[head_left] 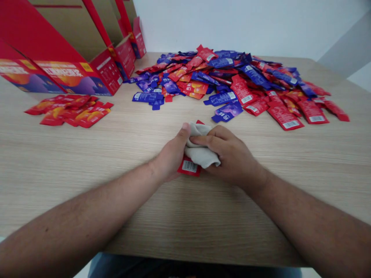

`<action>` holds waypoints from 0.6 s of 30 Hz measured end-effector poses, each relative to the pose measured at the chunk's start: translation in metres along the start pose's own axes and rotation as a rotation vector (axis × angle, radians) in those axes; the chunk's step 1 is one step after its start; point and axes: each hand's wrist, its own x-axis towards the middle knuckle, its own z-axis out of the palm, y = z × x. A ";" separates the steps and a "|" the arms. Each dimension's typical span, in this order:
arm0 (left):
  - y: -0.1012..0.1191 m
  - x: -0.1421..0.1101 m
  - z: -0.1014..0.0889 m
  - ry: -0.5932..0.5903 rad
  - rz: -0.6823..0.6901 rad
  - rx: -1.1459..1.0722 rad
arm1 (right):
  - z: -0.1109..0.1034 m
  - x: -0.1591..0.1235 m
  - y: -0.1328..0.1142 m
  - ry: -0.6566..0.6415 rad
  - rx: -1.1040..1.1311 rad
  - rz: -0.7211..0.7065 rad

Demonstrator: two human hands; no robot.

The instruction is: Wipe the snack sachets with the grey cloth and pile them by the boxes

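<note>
Over the middle of the table, my left hand (173, 153) is closed on a red sachet (189, 166). Its barcode end shows at the bottom, and a small red corner sticks out at the top. A pale grey cloth (203, 155) covers most of the sachet's face. My right hand (232, 154) grips the cloth and presses it against the sachet, with the fingers bent over the folds. The thumb of my left hand lies along the cloth's left edge.
A wide heap of red and purple sachets (223, 71) lies at the back. Several red sachets (72, 110) form a small pile at the left. Open red cartons (106, 71) stand behind that pile. The wooden table's (203, 231) front edge is close to my body.
</note>
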 end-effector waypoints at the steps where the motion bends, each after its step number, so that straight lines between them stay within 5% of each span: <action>1: 0.000 0.000 -0.001 -0.003 -0.030 0.020 | 0.000 0.000 0.002 0.016 -0.025 0.026; 18: 0.000 0.000 -0.001 0.028 -0.050 0.033 | 0.000 0.000 0.007 0.025 -0.019 -0.003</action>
